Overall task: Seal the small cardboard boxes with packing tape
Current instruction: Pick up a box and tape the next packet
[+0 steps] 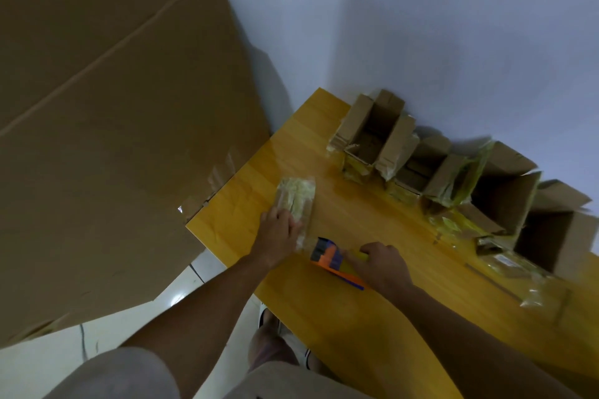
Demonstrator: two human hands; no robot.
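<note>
A small flat box (296,196), covered in wrinkled clear tape, lies on the yellow wooden table (340,308). My left hand (278,232) presses flat on the box's near end. My right hand (379,264) grips an orange and purple tape dispenser (330,257) just right of the box's near end. A strip of tape runs from the dispenser to the box. Several open small cardboard boxes (372,133) stand in a row along the wall at the table's far side.
A large brown cardboard sheet (107,107) leans at the left, right beside the table's left edge. Loose scraps of tape (505,266) lie on the table at the right. White floor tiles (64,353) and my legs show below.
</note>
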